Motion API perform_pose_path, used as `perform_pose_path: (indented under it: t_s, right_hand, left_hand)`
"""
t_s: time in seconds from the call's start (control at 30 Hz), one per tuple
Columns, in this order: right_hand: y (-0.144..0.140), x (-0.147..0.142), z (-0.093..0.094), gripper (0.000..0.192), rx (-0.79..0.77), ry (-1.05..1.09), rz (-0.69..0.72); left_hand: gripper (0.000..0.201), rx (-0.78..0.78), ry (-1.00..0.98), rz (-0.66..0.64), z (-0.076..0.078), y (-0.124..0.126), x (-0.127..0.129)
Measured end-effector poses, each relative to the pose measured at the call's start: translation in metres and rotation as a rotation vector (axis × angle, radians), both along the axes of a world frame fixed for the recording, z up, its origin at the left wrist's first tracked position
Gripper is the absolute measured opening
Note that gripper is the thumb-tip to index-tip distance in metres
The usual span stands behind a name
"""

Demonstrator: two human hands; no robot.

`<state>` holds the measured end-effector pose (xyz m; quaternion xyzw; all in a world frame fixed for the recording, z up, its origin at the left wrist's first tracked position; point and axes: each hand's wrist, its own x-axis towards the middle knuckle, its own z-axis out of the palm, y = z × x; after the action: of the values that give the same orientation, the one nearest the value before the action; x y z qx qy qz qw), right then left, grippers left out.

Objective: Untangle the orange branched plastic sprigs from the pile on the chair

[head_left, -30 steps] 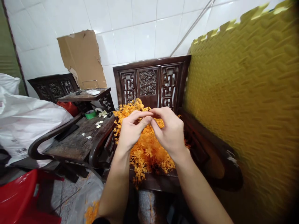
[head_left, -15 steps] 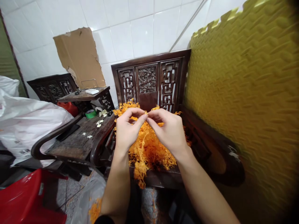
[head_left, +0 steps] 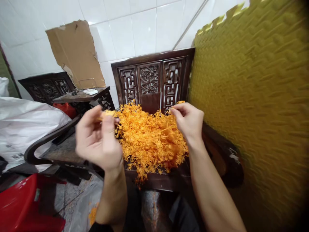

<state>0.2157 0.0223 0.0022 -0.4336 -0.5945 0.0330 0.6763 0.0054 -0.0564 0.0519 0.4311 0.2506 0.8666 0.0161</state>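
A heap of orange branching sprigs (head_left: 147, 138), perhaps plastic flower parts, covers the seat of a dark carved wooden chair (head_left: 156, 185). To the left of the heap, my left hand (head_left: 98, 141) is raised and blurred, with a small yellow-orange piece (head_left: 109, 113) pinched between thumb and fingertip. My right hand (head_left: 189, 122) is closed at the heap's right edge. An orange bit (head_left: 181, 102) shows at its fingers; its exact shape is too small to make out.
A yellow foam mat (head_left: 251, 96) stands upright along the right. On the left are a second wooden chair (head_left: 62, 153), white bags (head_left: 29, 125) and a red plastic stool (head_left: 19, 203). Cardboard (head_left: 77, 54) leans on the tiled wall behind a small table (head_left: 79, 96).
My hands were together above the heap and have moved apart, left hand to the left and right hand to the right. The view has shifted slightly. More of the heap shows now.
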Motion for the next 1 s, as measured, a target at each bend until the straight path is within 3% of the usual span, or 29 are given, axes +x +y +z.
perform_pose_path:
  t_s: [0.13, 0.2, 0.27, 0.33, 0.43, 0.5, 0.6, 0.7, 0.83, 1.0]
  right_hand:
    - [0.004, 0.01, 0.004, 0.019, 0.043, 0.416, 0.398]
    - [0.001, 0.005, 0.009, 0.023, 0.03, 0.547, 0.559]
    - [-0.002, 0.0, 0.012, 0.028, 0.011, 0.658, 0.678]
    - [-0.004, -0.004, 0.014, 0.033, -0.007, 0.743, 0.765]
    - [-0.006, -0.01, 0.015, 0.037, -0.065, 0.808, 0.87]
    - [-0.007, -0.015, 0.015, 0.037, -0.084, 0.803, 0.921]
    - [-0.009, -0.024, 0.014, 0.036, -0.057, 0.728, 0.919]
    - [-0.013, -0.031, 0.012, 0.031, -0.01, 0.611, 0.836]
    - [-0.019, -0.035, 0.011, 0.029, 0.04, 0.523, 0.721]
    - [-0.021, -0.036, 0.012, 0.025, 0.01, 0.484, 0.691]
  left_hand:
    - [0.012, -0.347, 0.016, -0.646, -0.01, 0.029, 0.003]
    - [0.014, -0.509, -0.025, -0.909, -0.017, 0.044, 0.009]
    - [0.014, -0.639, -0.044, -1.077, -0.023, 0.054, 0.016]
    - [0.009, -0.723, -0.062, -1.159, -0.027, 0.059, 0.022]
    - [0.009, -0.824, -0.035, -1.1, -0.033, 0.062, 0.029]
    - [0.011, -0.857, 0.108, -1.006, -0.036, 0.062, 0.032]
    - [0.032, -0.755, 0.434, -0.859, -0.039, 0.06, 0.034]
    - [0.032, -0.697, 0.65, -0.688, -0.041, 0.056, 0.034]
    - [0.02, -0.654, 0.679, -0.609, -0.041, 0.055, 0.03]
    - [0.019, -0.521, 0.543, -0.531, -0.037, 0.057, 0.026]
